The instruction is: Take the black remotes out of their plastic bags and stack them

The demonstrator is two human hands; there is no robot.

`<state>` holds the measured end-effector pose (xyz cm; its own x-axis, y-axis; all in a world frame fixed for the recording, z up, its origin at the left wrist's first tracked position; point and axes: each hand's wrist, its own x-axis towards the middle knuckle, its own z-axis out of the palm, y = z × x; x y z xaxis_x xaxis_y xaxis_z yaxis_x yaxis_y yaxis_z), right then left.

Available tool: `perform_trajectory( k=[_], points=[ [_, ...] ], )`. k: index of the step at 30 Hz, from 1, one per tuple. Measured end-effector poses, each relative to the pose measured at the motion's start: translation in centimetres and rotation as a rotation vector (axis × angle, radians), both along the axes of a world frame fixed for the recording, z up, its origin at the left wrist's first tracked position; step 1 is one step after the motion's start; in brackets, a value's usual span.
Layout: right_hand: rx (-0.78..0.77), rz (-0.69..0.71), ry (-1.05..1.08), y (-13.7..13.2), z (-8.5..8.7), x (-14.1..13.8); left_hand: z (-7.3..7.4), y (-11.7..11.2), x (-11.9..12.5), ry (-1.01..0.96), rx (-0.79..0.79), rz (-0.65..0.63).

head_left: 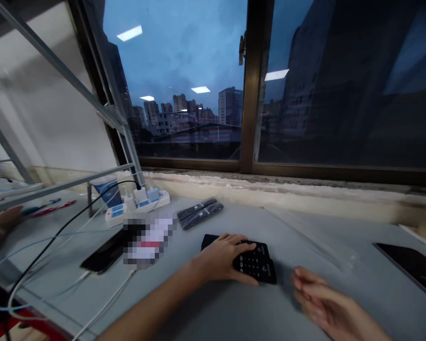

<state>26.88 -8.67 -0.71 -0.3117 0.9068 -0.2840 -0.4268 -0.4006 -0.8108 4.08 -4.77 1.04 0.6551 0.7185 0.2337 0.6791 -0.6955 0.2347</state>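
Observation:
My left hand [230,258] lies across black remote controls [264,267], with its thumb on the near side and its fingers over the far side and top. The remotes look like two, overlapping side by side on the grey table. Their left part is mostly covered by the hand; button rows show on the right. To the right, just off the tabletop, my right hand [321,300] is loosely curled with its fingertips drawn together. Nothing shows in it, and it is apart from the remotes. A clear plastic bag [315,241] lies flat beyond it.
Behind the remotes lie wrapped dark remotes [200,213]. At left are a white power strip [138,208] with plugs, a black phone [104,251], a pixelated item [151,241] and loose cables. A dark tablet-like slab [412,265] is at right. Another person's hand [5,218] is far left.

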Motion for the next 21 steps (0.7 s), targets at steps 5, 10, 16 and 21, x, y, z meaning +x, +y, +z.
perform_trajectory(
  k=[5,10,16,21],
  points=[
    [-0.156,-0.055,0.214,0.4,0.6,0.4,0.0,0.0,-0.1,0.001,0.002,0.005],
    [-0.239,-0.008,0.318,1.3,0.3,0.8,0.5,0.4,-0.6,0.012,0.073,0.022],
    [-0.244,0.006,0.373,1.3,0.6,0.8,1.1,1.7,-2.3,0.004,0.209,0.332],
    [-0.225,0.001,0.364,1.3,0.4,0.9,0.9,2.9,-4.6,0.091,0.257,0.473]
  ],
)
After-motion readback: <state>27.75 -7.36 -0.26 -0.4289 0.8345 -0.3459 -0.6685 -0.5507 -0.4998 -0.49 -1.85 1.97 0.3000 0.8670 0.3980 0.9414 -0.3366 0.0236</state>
